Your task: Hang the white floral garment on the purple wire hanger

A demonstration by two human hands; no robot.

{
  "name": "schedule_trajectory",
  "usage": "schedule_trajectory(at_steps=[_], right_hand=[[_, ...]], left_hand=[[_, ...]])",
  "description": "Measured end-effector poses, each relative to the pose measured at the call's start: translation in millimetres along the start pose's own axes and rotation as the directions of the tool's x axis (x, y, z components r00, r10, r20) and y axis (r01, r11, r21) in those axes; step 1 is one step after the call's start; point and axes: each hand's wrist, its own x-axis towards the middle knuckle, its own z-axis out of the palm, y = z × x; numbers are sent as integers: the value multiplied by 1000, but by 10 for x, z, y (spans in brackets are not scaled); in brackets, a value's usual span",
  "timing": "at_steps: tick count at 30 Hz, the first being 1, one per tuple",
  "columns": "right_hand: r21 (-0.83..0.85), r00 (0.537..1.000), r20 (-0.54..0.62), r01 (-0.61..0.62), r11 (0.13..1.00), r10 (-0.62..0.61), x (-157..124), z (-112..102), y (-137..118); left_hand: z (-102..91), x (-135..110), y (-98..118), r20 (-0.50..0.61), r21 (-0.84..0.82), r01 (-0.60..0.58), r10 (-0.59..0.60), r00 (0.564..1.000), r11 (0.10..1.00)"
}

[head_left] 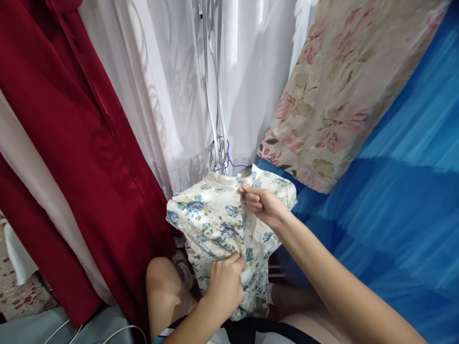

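Observation:
A white short-sleeved shirt with blue and yellow-green flowers hangs in front of me on a purple hanger. Near the collar, my right hand pinches the edge of the front opening between thumb and fingers. Lower down, my left hand is closed on the same front edge, its fingers bent and partly hidden from the camera. The opening runs between both hands, and the shirt's lower part hangs down over my lap.
White curtains hang behind, with white straps dangling above the hanger. Dark red cloth drapes on the left. Pink-flowered beige cloth and blue fabric fill the right. A pale cable lies at lower left.

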Motion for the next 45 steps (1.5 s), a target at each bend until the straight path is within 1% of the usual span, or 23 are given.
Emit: schedule_trajectory(at_steps=[2, 4, 5, 7, 9, 10, 12, 15, 18, 21, 23, 24, 26, 28, 31, 33, 34, 35, 37, 39, 42, 43, 45], right_hand=[[-8, 1000, 12, 16, 1000, -15, 71, 62, -98], [-93, 996, 1, 88, 992, -89, 31, 96, -84], [-164, 990, -12, 139, 977, -143, -18, 109, -50], [-327, 965, -35, 236, 915, -261, -136, 137, 33], [-453, 938, -31, 296, 841, -347, -234, 172, 92], [-490, 927, -22, 316, 813, -374, -263, 189, 109], [-527, 915, -6, 339, 779, -403, -267, 206, 134], [-594, 869, -7, 395, 701, -495, -154, 141, 236], [-698, 839, -33, 369, 614, -543, -16, -32, 459], [-747, 894, -46, 266, 610, -445, -9, -205, 700], [-723, 931, -17, 240, 648, -363, -94, -257, 810], [-700, 945, -1, 232, 675, -326, -154, -256, 847], [-641, 964, 25, 220, 735, -266, -283, -213, 899], [-565, 977, 46, 198, 801, -210, -401, -153, 960], [-353, 985, -14, 159, 922, -175, -544, -184, 1143], [-133, 963, -172, 186, 973, -208, -621, -359, 1322], [-19, 939, -265, 223, 975, -220, -656, -497, 1411], [81, 912, -347, 263, 961, -220, -689, -663, 1490], [203, 867, -454, 324, 924, -204, -744, -1031, 1586], [213, 828, -520, 362, 908, -208, -786, -1349, 1589], [8, 740, -616, 348, 937, -270, -852, -1497, 1500], [-98, 737, -606, 304, 948, -299, -885, -1444, 1475], [-288, 819, -483, 185, 939, -310, -970, -1239, 1455]], left_hand=[[-74, 26, -55, 82, 12, -5, 4, 997, 1000], [-214, 88, -119, 80, -88, 28, -20, 997, 996], [-321, 142, -143, 20, -170, 42, -39, 999, 985], [-598, 303, -159, -202, -330, -7, -63, 977, 944], [-902, 522, -132, -435, -377, -157, -25, 900, 913], [-1035, 642, -107, -495, -348, -233, 33, 868, 908], [-1222, 866, -42, -536, -257, -340, 159, 829, 905], [-1312, 1077, 55, -549, -145, -393, 256, 796, 908], [-1358, 1127, 32, -677, -167, -367, 164, 717, 915], [-1515, 1136, -272, -815, -344, -348, -93, 572, 872], [-1627, 1144, -604, -784, -575, -371, -362, 504, 729], [-1653, 1140, -773, -693, -717, -389, -531, 487, 579], [-1598, 1099, -1044, -401, -892, -397, -787, 468, 219], [-1368, 1000, -1153, -153, -933, -359, -875, 459, -25], [-735, 755, -1030, 18, -950, -267, -880, 474, -164], [-233, 565, -867, 119, -944, -213, -862, 492, -251], [-5, 480, -786, 173, -933, -189, -839, 516, -308], [188, 410, -708, 256, -901, -152, -780, 571, -407], [430, 328, -560, 324, -877, -61, -680, 658, -477], [474, 316, -403, 249, -914, -42, -639, 728, -404], [329, 339, -111, -17, -985, -118, -618, 786, -122], [274, 337, 3, -87, -991, -128, -583, 808, -29], [205, 311, 239, -142, -989, -102, -457, 878, 111]])
